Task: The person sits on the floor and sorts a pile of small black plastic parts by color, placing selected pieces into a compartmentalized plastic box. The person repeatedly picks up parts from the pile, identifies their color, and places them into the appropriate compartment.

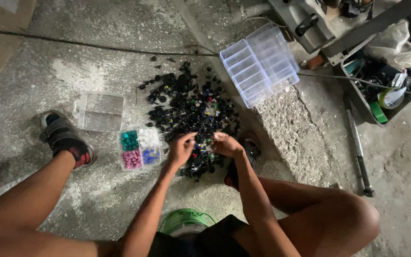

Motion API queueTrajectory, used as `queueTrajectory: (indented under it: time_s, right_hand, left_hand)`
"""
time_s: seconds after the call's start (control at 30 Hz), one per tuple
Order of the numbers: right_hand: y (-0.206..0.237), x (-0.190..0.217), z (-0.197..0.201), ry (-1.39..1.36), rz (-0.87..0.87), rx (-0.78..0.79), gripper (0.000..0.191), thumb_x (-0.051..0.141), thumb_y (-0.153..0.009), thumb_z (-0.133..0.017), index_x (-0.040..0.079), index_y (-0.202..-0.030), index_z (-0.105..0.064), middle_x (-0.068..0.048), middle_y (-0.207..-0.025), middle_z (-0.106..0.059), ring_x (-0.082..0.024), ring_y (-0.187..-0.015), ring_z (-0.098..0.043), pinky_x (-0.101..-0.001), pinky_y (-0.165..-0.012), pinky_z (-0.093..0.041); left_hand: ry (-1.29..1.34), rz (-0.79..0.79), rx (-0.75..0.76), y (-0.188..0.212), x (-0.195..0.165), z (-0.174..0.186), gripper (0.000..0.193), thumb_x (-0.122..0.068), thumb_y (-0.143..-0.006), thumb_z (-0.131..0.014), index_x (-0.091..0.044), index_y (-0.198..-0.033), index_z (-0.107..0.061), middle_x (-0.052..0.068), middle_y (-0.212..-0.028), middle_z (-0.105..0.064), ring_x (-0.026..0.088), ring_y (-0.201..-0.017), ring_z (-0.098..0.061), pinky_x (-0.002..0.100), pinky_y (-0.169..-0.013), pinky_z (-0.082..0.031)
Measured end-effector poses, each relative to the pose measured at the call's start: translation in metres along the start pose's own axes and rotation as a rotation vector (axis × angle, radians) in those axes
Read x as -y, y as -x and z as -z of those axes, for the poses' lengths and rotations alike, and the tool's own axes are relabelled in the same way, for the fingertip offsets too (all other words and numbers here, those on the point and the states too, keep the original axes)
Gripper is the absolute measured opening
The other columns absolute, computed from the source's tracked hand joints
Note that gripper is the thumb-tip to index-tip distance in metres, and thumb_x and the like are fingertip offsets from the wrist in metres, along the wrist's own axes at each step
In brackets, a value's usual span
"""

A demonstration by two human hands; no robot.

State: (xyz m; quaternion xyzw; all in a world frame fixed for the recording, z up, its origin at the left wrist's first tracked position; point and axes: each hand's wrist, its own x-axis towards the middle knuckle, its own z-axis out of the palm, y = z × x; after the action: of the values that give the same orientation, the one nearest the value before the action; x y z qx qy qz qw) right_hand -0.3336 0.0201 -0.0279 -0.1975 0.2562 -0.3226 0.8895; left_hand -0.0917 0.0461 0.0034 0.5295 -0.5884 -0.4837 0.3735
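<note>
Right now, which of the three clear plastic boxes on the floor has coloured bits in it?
The small box beside the left hand: it holds green, white, pink and blue pieces. The other two look empty.

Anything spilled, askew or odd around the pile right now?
The small, mostly black parts lie loose in a heap on the bare concrete floor, with strays scattered toward the top left. The large clear organizer sits tilted on the rough raised edge. Both hands, left and right, are in the heap.

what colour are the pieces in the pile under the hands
Mostly black pile, with a few coloured bits; head view.
</note>
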Motion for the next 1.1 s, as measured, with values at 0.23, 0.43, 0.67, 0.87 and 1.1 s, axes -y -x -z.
queueTrajectory:
  time_s: [0.23, 0.43, 0.67, 0.87, 1.1]
  right_hand:
    - [-0.027, -0.017, -0.029, 0.108, -0.212, -0.015, 0.025, 0.030, -0.097, -0.072, 0.012, -0.114, -0.072, 0.003, -0.095, -0.066, -0.009, -0.083, -0.059, -0.0288, -0.073, -0.049]
    - [-0.009, -0.019, -0.015, 0.843, 0.188, -0.011, 0.027, 0.019, -0.093, -0.076, 0.007, -0.116, -0.072, -0.004, -0.105, -0.069, -0.017, -0.091, -0.063, -0.0343, -0.076, -0.051]
    - [-0.005, -0.027, -0.008, 1.112, 0.095, -1.256, 0.029, 0.029, -0.081, -0.076, 0.013, -0.104, -0.080, -0.012, -0.095, -0.076, -0.030, -0.087, -0.072, -0.0419, -0.076, -0.057]
    - [-0.027, -0.017, -0.011, 1.309, -0.103, -1.308, 0.031, 0.037, -0.083, -0.070, 0.012, -0.096, -0.080, -0.016, -0.097, -0.077, -0.039, -0.091, -0.074, -0.0478, -0.080, -0.059]
    - [-0.038, 0.005, 0.002, 1.503, -0.206, -1.270, 0.027, 0.032, -0.082, -0.067, 0.006, -0.087, -0.074, -0.021, -0.098, -0.075, -0.044, -0.092, -0.073, -0.0533, -0.077, -0.060]
  left_hand:
    - [-0.083, -0.176, 0.080, 0.002, -0.001, -0.005, 0.025, -0.013, -0.095, -0.072, -0.006, -0.119, -0.073, 0.014, -0.104, -0.074, 0.022, -0.086, -0.072, 0.033, -0.073, -0.057]
    - [-0.176, -0.017, -0.025, 0.012, 0.024, -0.003, 0.033, -0.017, -0.090, -0.079, -0.011, -0.121, -0.070, 0.009, -0.104, -0.077, 0.019, -0.079, -0.072, 0.033, -0.071, -0.057]
    - [-0.172, 0.120, -0.125, 0.020, 0.028, -0.002, 0.068, -0.014, -0.087, -0.076, -0.015, -0.150, -0.050, 0.013, -0.125, -0.069, 0.018, -0.070, -0.068, 0.034, -0.067, -0.057]
    - [-0.290, 0.160, -0.065, 0.041, 0.039, 0.007, 0.053, -0.015, -0.092, -0.074, -0.014, -0.142, -0.057, 0.010, -0.113, -0.071, 0.018, -0.077, -0.066, 0.036, -0.071, -0.057]
    - [-0.271, 0.111, -0.077, 0.037, 0.047, -0.003, 0.048, -0.014, -0.091, -0.072, -0.013, -0.137, -0.059, 0.008, -0.105, -0.071, 0.021, -0.075, -0.066, 0.037, -0.071, -0.056]
